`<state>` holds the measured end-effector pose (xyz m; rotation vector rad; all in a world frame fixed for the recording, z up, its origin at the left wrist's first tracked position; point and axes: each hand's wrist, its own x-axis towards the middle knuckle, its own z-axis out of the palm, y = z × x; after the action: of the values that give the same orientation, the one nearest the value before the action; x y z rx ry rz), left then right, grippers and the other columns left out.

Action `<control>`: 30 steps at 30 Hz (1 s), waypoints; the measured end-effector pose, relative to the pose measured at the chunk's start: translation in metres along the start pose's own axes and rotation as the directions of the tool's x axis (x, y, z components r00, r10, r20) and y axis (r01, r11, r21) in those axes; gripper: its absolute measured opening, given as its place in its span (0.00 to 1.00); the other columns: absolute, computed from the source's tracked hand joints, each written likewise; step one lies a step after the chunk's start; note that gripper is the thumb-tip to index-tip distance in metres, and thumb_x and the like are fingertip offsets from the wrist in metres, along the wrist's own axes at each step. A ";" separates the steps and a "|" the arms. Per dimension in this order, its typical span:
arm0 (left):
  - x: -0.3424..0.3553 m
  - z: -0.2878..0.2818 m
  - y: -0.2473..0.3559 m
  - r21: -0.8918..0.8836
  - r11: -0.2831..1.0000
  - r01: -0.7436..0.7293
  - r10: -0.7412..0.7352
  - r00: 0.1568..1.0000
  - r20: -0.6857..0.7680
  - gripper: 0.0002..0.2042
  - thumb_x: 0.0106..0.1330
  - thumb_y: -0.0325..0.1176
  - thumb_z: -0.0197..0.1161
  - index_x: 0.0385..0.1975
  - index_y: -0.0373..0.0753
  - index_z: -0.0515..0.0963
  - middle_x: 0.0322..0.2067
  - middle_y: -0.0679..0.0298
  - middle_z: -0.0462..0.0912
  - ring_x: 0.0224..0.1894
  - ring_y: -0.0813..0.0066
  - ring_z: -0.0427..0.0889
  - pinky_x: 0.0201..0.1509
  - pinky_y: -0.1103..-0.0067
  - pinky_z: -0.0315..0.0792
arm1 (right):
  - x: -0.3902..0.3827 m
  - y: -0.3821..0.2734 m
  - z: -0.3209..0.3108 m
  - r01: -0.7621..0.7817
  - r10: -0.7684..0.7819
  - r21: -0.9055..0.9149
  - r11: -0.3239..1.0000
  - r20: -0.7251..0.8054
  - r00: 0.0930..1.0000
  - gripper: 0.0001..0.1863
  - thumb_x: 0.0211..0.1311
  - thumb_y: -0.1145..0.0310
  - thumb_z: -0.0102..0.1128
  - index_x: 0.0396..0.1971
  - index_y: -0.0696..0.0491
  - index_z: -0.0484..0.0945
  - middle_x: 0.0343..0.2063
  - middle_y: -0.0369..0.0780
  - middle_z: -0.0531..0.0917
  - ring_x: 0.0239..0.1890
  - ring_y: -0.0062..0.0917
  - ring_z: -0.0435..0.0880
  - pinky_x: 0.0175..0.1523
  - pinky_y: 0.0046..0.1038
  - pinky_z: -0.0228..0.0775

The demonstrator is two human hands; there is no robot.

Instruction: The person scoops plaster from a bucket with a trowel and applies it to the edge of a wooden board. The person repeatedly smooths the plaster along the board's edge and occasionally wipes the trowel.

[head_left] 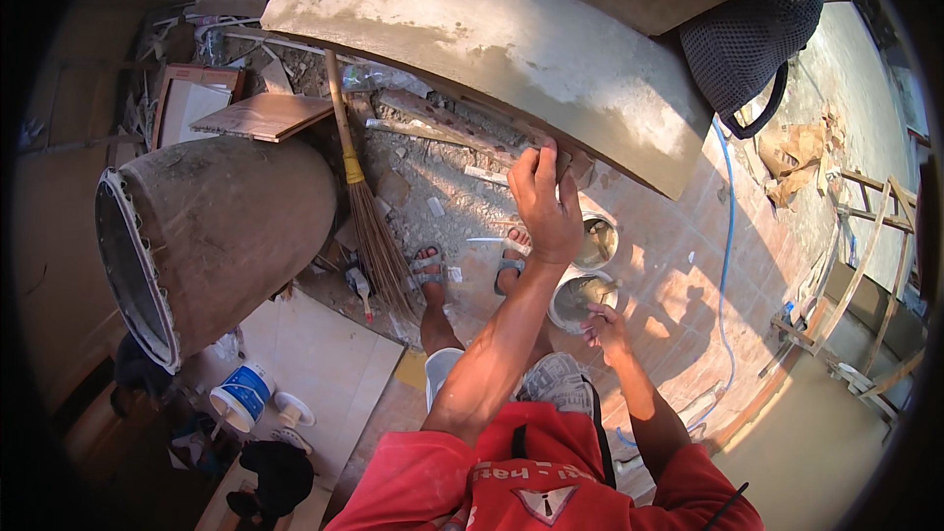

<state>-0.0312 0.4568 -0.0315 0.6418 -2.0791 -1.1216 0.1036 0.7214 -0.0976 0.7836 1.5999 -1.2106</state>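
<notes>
My left hand (546, 206) is raised to the lower edge of a pale plastered slab (472, 39), fingers bent around something small and greyish that is mostly hidden. My right hand (605, 334) is lower, its fingers curled beside the nearer white bucket (559, 310), which holds grey mix and a tool with a light handle; what those fingers hold is unclear. A second bucket (590, 254) with similar contents sits just beyond it. My sandalled feet stand on tiles strewn with rubble.
A straw broom (374, 236), boards (256, 116) and a large grey cylinder (221, 226) are at left. A person in dark clothing (275, 477) is low left near a blue-and-white pail (241, 395). A blue hose (723, 265), dark mesh bag (747, 39) and wooden frame (875, 285) are at right.
</notes>
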 end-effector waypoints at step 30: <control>0.014 -0.010 0.031 0.003 0.999 -0.043 0.043 0.998 -0.048 0.34 0.56 0.13 0.58 0.65 0.39 0.61 0.52 0.51 0.67 0.53 0.55 0.68 0.58 0.66 0.64 | -0.003 -0.009 0.007 -0.010 0.011 0.044 0.999 -0.023 1.000 0.16 0.65 0.76 0.48 0.52 0.58 0.71 0.26 0.39 0.81 0.17 0.18 0.75 0.19 0.19 0.66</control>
<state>-0.0359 0.4575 0.0032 0.6164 -2.0434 -1.0705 0.0988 0.7123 -0.0923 0.8356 1.5906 -1.2372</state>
